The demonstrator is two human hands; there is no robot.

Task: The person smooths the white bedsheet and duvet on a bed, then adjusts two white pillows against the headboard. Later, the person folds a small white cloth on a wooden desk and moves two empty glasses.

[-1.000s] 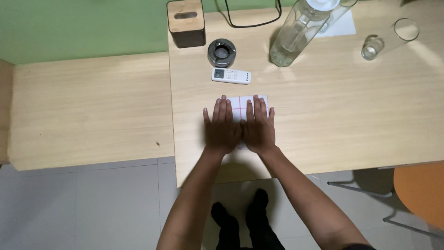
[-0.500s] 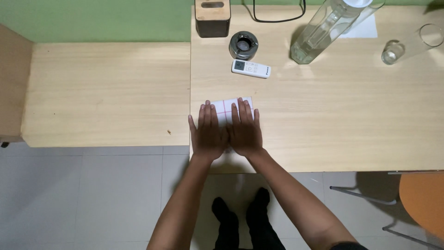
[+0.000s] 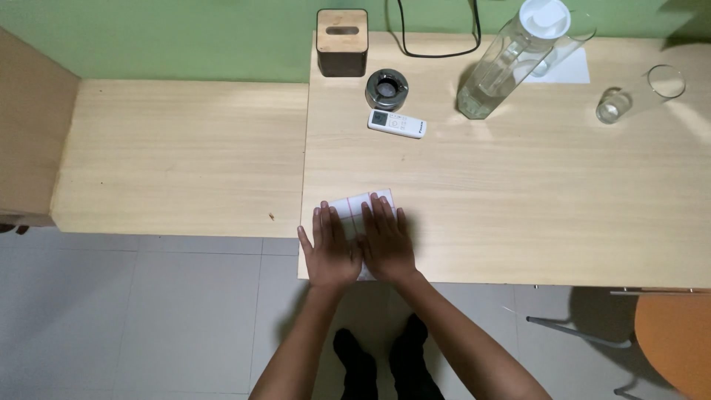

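Observation:
A small white folded cloth or paper with thin red lines [image 3: 353, 205] lies near the front edge of the light wooden table [image 3: 518, 185]. My left hand [image 3: 328, 247] and my right hand [image 3: 386, 241] lie flat on it side by side, fingers spread and pointing away from me. They cover most of it; only its far edge shows. Neither hand grips anything.
At the back stand a brown tissue box [image 3: 341, 42], a round metal ashtray [image 3: 386, 88], a white remote [image 3: 397, 124], a clear water jug with a white lid [image 3: 511, 63], a drinking glass [image 3: 638, 95] and a black cable [image 3: 437, 44]. A lower wooden bench [image 3: 178, 155] adjoins at left; an orange seat [image 3: 678, 341] at bottom right.
Both hands stay pressed flat on the white sheet. The camera view has shifted, so the table and objects appear further right and lower than before.

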